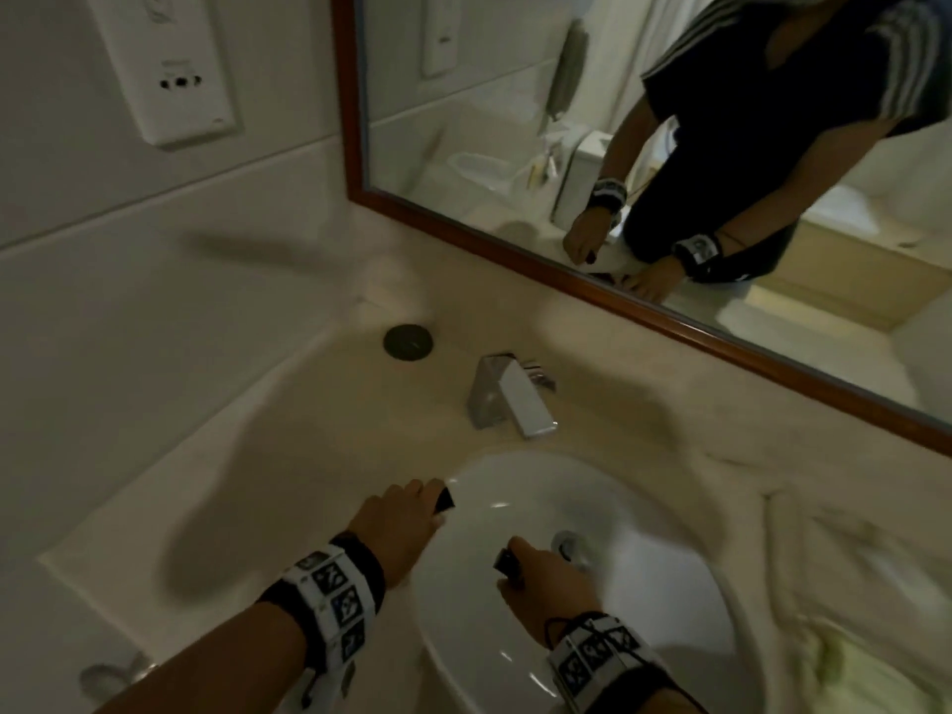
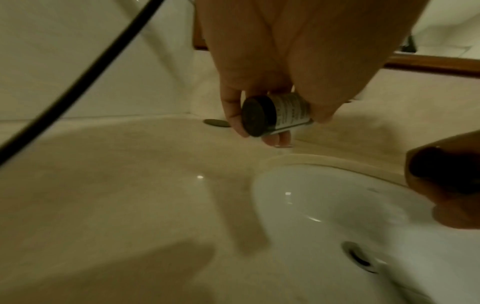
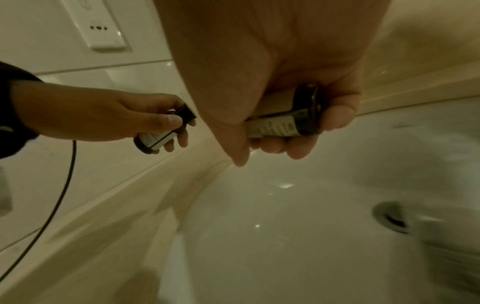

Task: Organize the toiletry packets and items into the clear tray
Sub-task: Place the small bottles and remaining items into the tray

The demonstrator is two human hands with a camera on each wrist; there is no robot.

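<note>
My left hand (image 1: 412, 512) grips a small dark bottle (image 2: 275, 114) with a black cap and a white label, held over the left rim of the sink; the same bottle (image 3: 161, 131) shows in the right wrist view. My right hand (image 1: 541, 574) holds a second small dark bottle (image 3: 283, 123) with a black cap, fingers curled round it, above the white basin. Only its dark cap end (image 1: 507, 561) shows in the head view. No clear tray is in view.
The white sink basin (image 1: 644, 610) with its drain (image 1: 566, 543) lies under my hands. A chrome faucet (image 1: 510, 399) stands behind it on the beige counter (image 1: 288, 456), with a dark round plug (image 1: 408, 341) further back. A wood-framed mirror (image 1: 618, 296) runs along the right.
</note>
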